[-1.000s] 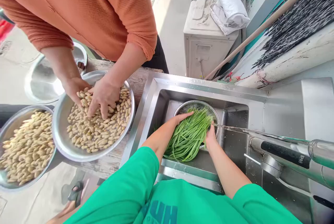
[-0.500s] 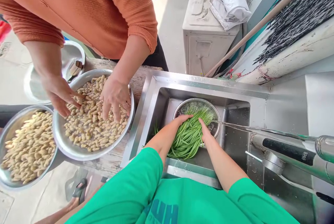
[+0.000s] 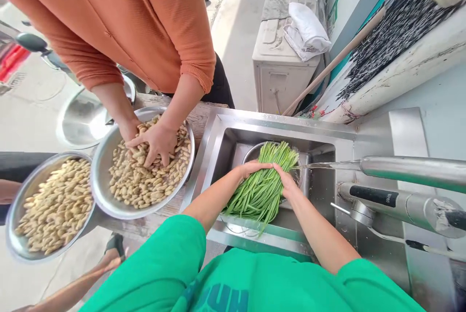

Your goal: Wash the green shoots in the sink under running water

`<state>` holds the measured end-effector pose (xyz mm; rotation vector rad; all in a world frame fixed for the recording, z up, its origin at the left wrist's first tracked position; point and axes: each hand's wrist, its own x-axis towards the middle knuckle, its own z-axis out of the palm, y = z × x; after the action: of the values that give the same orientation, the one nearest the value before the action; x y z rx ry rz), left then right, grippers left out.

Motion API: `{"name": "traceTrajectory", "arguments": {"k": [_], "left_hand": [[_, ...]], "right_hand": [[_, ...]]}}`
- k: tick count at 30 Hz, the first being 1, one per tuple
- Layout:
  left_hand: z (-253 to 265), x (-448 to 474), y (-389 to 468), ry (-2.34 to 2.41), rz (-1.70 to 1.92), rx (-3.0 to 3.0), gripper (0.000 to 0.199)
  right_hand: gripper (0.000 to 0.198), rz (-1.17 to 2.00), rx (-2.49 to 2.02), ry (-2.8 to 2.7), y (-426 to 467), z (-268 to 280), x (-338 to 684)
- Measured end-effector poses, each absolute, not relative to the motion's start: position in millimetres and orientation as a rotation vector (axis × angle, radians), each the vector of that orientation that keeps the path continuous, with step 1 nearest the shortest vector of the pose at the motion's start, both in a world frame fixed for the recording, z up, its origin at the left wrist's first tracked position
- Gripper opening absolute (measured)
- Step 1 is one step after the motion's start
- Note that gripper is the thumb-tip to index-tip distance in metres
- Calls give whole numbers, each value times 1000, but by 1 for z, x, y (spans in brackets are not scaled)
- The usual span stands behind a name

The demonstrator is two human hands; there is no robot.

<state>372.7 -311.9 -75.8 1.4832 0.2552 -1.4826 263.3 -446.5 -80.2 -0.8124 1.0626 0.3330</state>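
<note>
Head view, frame centre: green chives (image 3: 262,187) are gripped as one bundle by left hand (image 3: 253,169) and right hand (image 3: 287,183), both closed round them, so tap water (image 3: 320,165) hits the tips.

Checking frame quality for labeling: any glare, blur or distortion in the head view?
Head view: daylight, sharp on both hands gripping the chives; wide-angle bending at the edges, faucet stretched; mild glare on the sink rim and the peanut bowl; no motion blur.
</note>
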Motion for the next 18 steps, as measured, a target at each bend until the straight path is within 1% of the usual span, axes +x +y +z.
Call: {"name": "traceTrajectory", "arguments": {"k": [3, 7, 10, 12, 15, 18], "left_hand": [[-35, 369, -304, 45, -1270, 1386, 83], [12, 364, -289, -169, -950, 1470, 85], [36, 365, -281, -309, -675, 1576, 86], [45, 367, -280, -402, -510, 1621, 86], [48, 372, -279, -483, -328, 1684, 84], [35, 375, -276, -491, -309, 1747, 82]], "right_hand": [[70, 160, -989, 926, -440, -45, 263], [95, -101, -1314, 685, -436, 1, 269], [104, -207, -1588, 468, -446, 33, 282], [107, -233, -1760, 317, -458, 53, 291], [104, -264, -1938, 73, -477, 80, 301], [104, -377, -2017, -189, -491, 82, 302]]}}
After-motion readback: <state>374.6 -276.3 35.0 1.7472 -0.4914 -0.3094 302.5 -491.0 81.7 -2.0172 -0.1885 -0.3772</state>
